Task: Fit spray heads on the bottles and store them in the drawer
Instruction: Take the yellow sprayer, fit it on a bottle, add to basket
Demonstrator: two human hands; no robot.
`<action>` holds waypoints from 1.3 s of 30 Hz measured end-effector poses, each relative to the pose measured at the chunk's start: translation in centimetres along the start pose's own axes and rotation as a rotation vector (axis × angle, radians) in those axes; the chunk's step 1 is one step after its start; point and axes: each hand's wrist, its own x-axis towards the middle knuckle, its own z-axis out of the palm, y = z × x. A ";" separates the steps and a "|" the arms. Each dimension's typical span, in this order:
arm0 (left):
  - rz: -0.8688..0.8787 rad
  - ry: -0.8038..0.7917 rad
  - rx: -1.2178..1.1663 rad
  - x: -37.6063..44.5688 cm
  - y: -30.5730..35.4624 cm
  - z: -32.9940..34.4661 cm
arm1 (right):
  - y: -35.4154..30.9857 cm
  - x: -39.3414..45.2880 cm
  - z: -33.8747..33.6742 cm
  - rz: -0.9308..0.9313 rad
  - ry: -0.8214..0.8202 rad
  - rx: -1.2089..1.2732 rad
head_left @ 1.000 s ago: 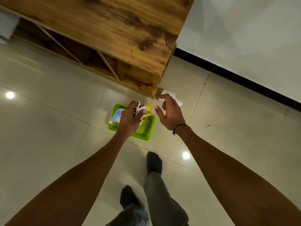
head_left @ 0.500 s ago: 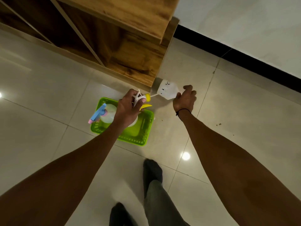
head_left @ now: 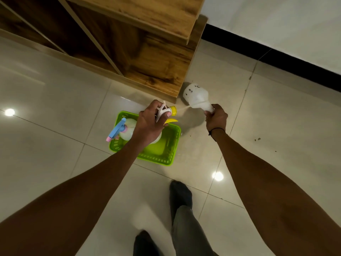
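Observation:
My left hand [head_left: 148, 126] grips a white spray head with a yellow collar and yellow trigger [head_left: 167, 114]; its thin dip tube points right toward the bottle. My right hand [head_left: 216, 118] holds a white bottle [head_left: 196, 96] by its neck, the body tipped up and away from me. The two parts are a short gap apart, above the floor. Below my left hand a green basket [head_left: 166, 154] on the floor holds another white bottle with a blue and pink spray head [head_left: 118, 129] fitted.
A wooden cabinet [head_left: 156, 58] stands just beyond my hands, its corner close to the held bottle. The floor is glossy beige tile [head_left: 55, 108]. A white wall with a black skirting [head_left: 276, 56] runs at the right. My legs and feet [head_left: 180, 215] are below.
My right hand has picked the white bottle up from the floor and turned it, neck toward me. The view has dropped closer to the basket. My left hand still holds the spray head.

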 end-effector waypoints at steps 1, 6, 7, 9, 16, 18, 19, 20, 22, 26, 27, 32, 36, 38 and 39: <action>-0.003 0.010 -0.002 -0.3 0.4 -0.4 | -0.5 -0.6 -0.7 -0.052 0.007 -0.011; 0.026 0.011 0.010 -2.0 3.7 -2.4 | -3.9 -3.5 -4.6 -0.244 0.016 -0.143; 0.038 0.004 0.019 -2.5 4.5 -2.9 | -4.7 -4.1 -5.4 -0.268 0.014 -0.157; 0.057 -0.007 0.034 -3.5 6.2 -4.0 | -6.4 -5.3 -6.8 -0.304 0.009 -0.182; 0.096 -0.017 0.116 -5.5 10.4 -6.8 | -10.2 -8.8 -10.1 -0.373 -0.051 -0.326; 0.115 -0.005 0.139 -5.9 11.3 -7.4 | -10.9 -10.1 -10.9 -0.424 -0.048 -0.336; 0.127 0.010 0.169 -6.0 11.7 -7.6 | -11.2 -10.7 -11.2 -0.453 -0.049 -0.345; 0.135 0.026 0.206 -6.1 12.0 -7.7 | -11.4 -11.2 -11.5 -0.482 -0.055 -0.360; 0.140 0.040 0.256 -6.4 12.8 -7.7 | -12.0 -12.4 -12.0 -0.540 -0.088 -0.400; 0.146 0.020 0.271 -7.3 14.7 -7.6 | -14.1 -15.0 -12.8 -0.675 -0.169 -0.415; 0.150 0.021 0.268 -7.5 15.2 -7.6 | -14.7 -15.6 -13.0 -0.710 -0.183 -0.401; 0.106 0.080 0.259 -7.9 16.5 -8.1 | -17.6 -17.1 -13.9 -0.775 -0.213 -0.334; 0.110 0.108 0.257 -8.0 17.4 -9.2 | -18.9 -17.4 -14.4 -0.775 -0.210 -0.332; 0.093 0.111 0.240 -8.0 17.7 -9.8 | -19.4 -17.6 -14.6 -0.774 -0.214 -0.337; 0.088 0.118 0.236 -8.1 17.9 -10.0 | -19.7 -17.7 -14.6 -0.777 -0.218 -0.338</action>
